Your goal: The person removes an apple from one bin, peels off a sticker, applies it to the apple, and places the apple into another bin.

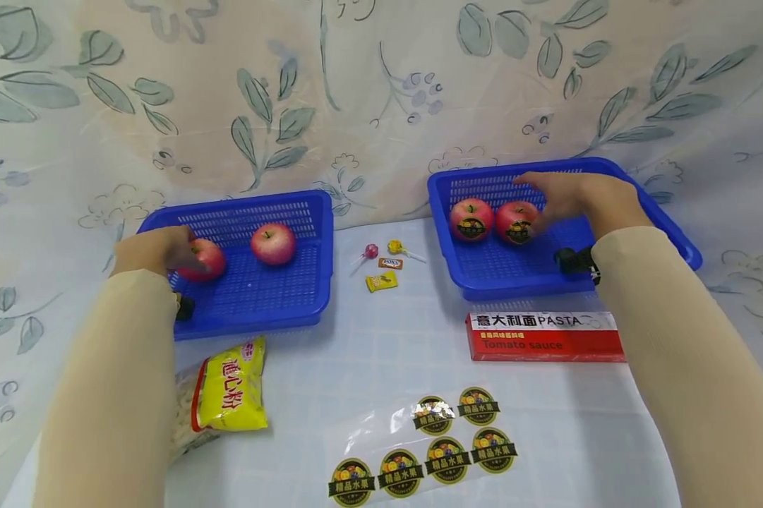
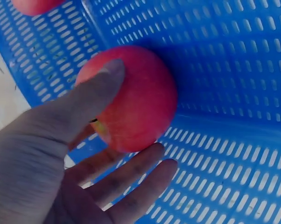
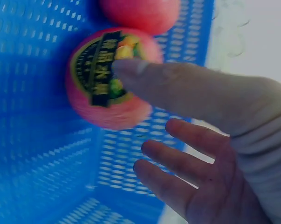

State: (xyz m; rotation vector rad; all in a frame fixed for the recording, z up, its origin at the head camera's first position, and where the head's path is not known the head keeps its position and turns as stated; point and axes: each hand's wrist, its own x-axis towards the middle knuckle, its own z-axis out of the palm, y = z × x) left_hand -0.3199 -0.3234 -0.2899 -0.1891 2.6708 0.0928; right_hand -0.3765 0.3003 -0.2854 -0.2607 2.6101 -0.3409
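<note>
In the left blue basket (image 1: 322,282), my left hand (image 1: 147,251) holds a red apple (image 2: 145,102). Its thumb lies over the apple, and the other fingers reach round the lower side. A second apple (image 1: 273,244) without a visible sticker sits to the right in that basket. Over the right blue basket (image 1: 616,169), my right hand (image 1: 587,197) is spread beside an apple (image 3: 117,114) bearing a round black-and-gold fruit sticker (image 3: 100,70). The thumb is over the sticker, while several fingers stand apart from the fruit. Another stickered apple (image 1: 471,212) is just left of it.
Two lollipops and small wrapped candies (image 1: 381,281) lie between the baskets. A red pasta box (image 1: 546,346) is before the right basket, a yellow bag (image 1: 231,388) before the left. A clear sheet of round stickers (image 1: 447,460) lies at the front. Floral cloth hangs behind.
</note>
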